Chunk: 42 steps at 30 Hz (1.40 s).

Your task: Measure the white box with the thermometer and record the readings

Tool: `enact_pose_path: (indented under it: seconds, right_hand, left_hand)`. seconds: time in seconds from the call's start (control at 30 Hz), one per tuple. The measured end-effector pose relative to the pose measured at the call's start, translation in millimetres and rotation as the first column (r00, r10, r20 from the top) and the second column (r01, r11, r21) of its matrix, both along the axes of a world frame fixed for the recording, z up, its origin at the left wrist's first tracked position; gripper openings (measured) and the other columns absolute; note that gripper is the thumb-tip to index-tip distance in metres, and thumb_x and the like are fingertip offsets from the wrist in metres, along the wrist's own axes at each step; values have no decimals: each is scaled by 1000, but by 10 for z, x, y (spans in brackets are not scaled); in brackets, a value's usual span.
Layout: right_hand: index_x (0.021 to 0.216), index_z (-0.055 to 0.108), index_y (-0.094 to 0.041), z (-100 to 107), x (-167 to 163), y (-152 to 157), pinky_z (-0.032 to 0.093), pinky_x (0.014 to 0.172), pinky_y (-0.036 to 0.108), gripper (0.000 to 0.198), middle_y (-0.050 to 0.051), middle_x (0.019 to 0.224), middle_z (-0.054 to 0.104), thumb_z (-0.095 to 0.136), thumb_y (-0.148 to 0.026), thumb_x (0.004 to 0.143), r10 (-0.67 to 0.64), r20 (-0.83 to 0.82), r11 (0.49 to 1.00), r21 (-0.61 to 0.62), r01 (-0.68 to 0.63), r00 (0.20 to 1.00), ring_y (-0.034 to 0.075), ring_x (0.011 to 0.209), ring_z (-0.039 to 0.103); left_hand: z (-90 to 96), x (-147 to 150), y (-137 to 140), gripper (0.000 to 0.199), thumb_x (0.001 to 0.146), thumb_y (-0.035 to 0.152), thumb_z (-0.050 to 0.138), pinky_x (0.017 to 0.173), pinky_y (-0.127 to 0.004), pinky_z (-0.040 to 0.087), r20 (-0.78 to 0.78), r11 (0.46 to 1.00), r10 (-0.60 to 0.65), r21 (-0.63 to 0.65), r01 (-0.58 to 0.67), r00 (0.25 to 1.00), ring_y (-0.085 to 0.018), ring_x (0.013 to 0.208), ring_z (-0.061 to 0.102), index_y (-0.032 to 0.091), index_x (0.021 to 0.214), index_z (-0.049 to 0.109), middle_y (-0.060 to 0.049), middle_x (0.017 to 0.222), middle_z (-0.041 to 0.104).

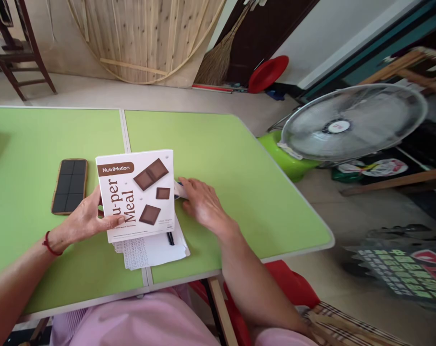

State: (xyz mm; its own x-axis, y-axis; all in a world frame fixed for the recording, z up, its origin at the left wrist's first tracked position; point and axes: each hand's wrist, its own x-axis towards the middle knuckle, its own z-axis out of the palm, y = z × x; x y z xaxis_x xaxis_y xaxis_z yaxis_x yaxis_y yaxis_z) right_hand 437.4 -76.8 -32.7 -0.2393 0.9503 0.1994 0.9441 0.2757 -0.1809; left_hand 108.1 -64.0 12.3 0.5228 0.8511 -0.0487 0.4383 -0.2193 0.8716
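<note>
A white box (139, 194) printed with brown chocolate squares and the words "NutriMotion" and "Meal" is tilted up over the green table (239, 173). My left hand (88, 218) grips its left edge, thumb on the front. My right hand (201, 202) rests palm down on the table just right of the box, its fingertips touching a small white item with a blue mark (180, 188). Under the box lies a stack of white papers (156, 250), with a black pen (171, 238) partly showing.
A black phone (70, 185) in a brown case lies face up left of the box. A seam splits the table top in two. A floor fan (351, 122) stands close to the table's right edge. A wooden chair (19, 48) is far left; a red stool (293, 288) is below.
</note>
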Motion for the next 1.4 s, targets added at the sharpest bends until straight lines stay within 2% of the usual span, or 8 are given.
enact_pose_path:
  seconds: [0.17, 0.3, 0.4, 0.47, 0.57, 0.73, 0.97, 1.4]
  right_hand:
    - [119, 59, -19, 22, 8, 13, 53, 76, 42, 45, 10, 98, 67, 58, -17, 74, -157, -266, 981, -151, 120, 951, 28, 90, 63]
    - [109, 56, -21, 294, -126, -225, 52, 62, 36, 43, 8, 92, 67, 67, -23, 67, -327, -656, 940, -150, 308, 680, 23, 75, 61]
    - [98, 59, -23, 523, -377, -509, 50, 54, 31, 25, 0, 72, 58, 65, -29, 74, -236, -889, 959, -279, -56, 393, 16, 60, 55]
    - [104, 60, -23, 605, -583, -667, 50, 51, 30, 30, -2, 72, 55, 66, -31, 75, -294, -938, 867, -343, -361, 184, 14, 56, 51]
    - [100, 62, -23, 606, -836, -767, 49, 52, 28, 28, -2, 77, 55, 68, -32, 75, -369, -929, 826, -345, -447, 35, 11, 55, 50]
    - [86, 61, -23, 538, -969, -704, 44, 53, 27, 9, -2, 71, 55, 66, -29, 81, -361, -932, 841, -344, -418, 42, 12, 59, 49]
    - [80, 64, -21, 559, -997, -677, 48, 57, 28, 18, -1, 70, 63, 75, -33, 75, -417, -908, 810, -361, -463, -21, 13, 59, 57]
    - [73, 59, -20, 558, -1062, -616, 49, 50, 28, 21, -4, 62, 58, 76, -29, 67, -436, -896, 831, -366, -419, -81, 10, 48, 54]
  left_hand:
    - [-24, 3, 5, 64, 85, 52, 70, 81, -40, 59, -8, 999, -30, 25, 30, 1000, -30, 103, 70, 21, 135, 44, -10, 117, 72]
    - [-43, 1, 2, 60, 85, 53, 69, 81, -42, 59, -13, 996, -22, 89, 23, 1000, -31, 104, 69, 20, 131, 49, -12, 119, 70]
    - [-51, 0, -8, 57, 84, 51, 70, 79, -40, 59, -2, 995, -20, 103, 20, 1000, -30, 99, 70, 21, 128, 51, -10, 114, 71]
    - [-49, 6, -14, 57, 84, 51, 70, 78, -40, 59, -10, 993, -16, 114, 17, 1000, -29, 97, 70, 20, 128, 51, -10, 112, 71]
    - [-33, 21, -20, 56, 84, 53, 69, 77, -41, 59, -19, 990, -15, 141, 17, 1000, -28, 95, 69, 19, 125, 51, -11, 111, 71]
    - [-14, 40, -18, 55, 83, 52, 70, 73, -38, 59, 3, 993, -23, 120, 23, 1000, -26, 87, 69, 19, 123, 50, -9, 106, 71]
    - [-43, 22, -6, 65, 83, 52, 71, 74, -37, 59, 17, 995, -32, 92, 30, 999, -26, 89, 69, 20, 132, 44, -9, 109, 70]
    - [-58, 5, -24, 61, 84, 51, 71, 77, -38, 59, -4, 998, -23, 56, 23, 1000, -26, 94, 68, 19, 130, 48, -8, 112, 69]
